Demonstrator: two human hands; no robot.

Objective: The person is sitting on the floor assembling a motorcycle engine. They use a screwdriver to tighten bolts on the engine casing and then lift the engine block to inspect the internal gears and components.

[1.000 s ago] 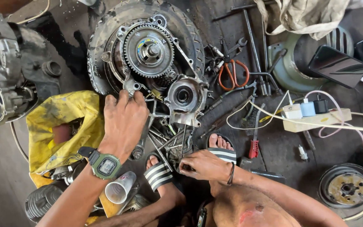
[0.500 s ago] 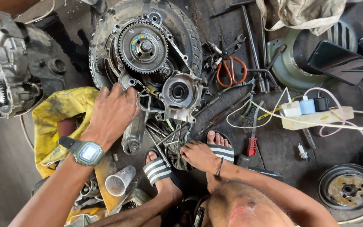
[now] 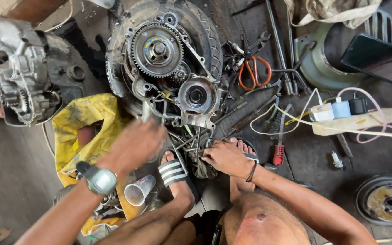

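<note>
hands: left hand (image 3: 134, 145) blurred, grip unclear; right hand (image 3: 225, 157) pinching rods (image 3: 188, 141), tools crowding.

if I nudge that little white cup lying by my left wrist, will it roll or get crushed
The white cup lies on its side with its mouth open, so it would probably roll, likely curving since it tapers. It looks thin-walled and empty, so probably light and easy to crush. The left hand is blurred above it, not touching.

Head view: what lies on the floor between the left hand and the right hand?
In the head view, a foot in a black-and-white striped sandal lies between the left hand and the right hand, along with loose metal tools.
</note>
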